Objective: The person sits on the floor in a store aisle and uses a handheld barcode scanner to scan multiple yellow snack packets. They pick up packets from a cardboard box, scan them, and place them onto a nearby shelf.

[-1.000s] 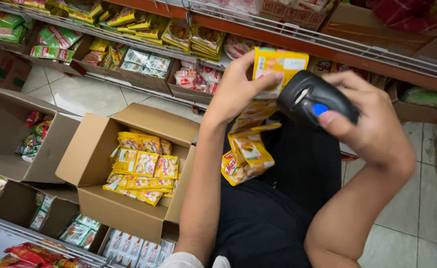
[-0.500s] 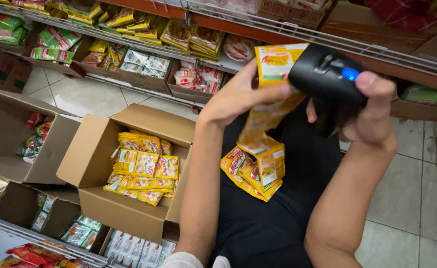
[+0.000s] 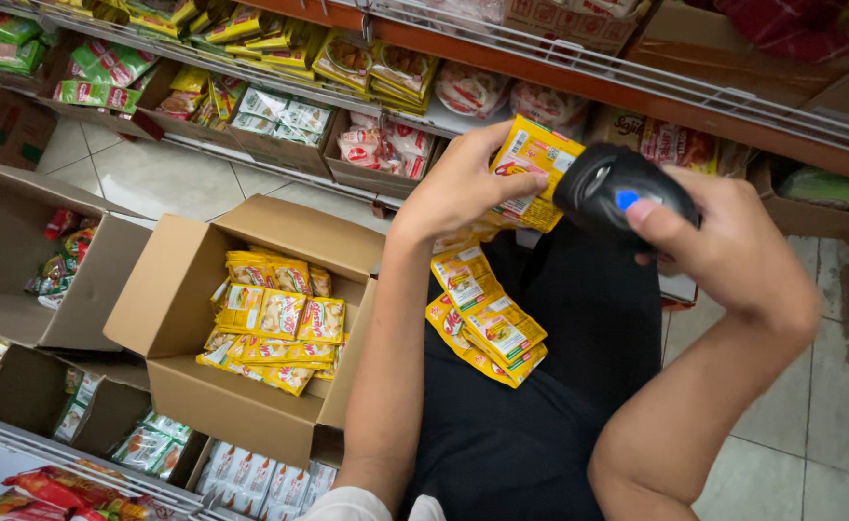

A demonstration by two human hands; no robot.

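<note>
My left hand (image 3: 458, 183) grips the top of a strip of joined yellow sachets (image 3: 487, 299). The strip hangs down in folds over my dark lap. A black handheld scanner (image 3: 613, 188) with a blue button sits in my right hand (image 3: 724, 246), my thumb resting on the button. The scanner's head is right beside the top sachet (image 3: 537, 159), nearly touching it.
An open cardboard box (image 3: 183, 289) with more yellow sachets (image 3: 275, 318) stands on the tiled floor at my left. Other open boxes (image 3: 19, 260) of packets sit further left and below. Wire shelves (image 3: 280, 72) stocked with snack packets run across the top.
The scanner came down and tilted back toward the top sachet. My left hand lowered the strip a little, and its hanging folds swung and settled over my lap.
</note>
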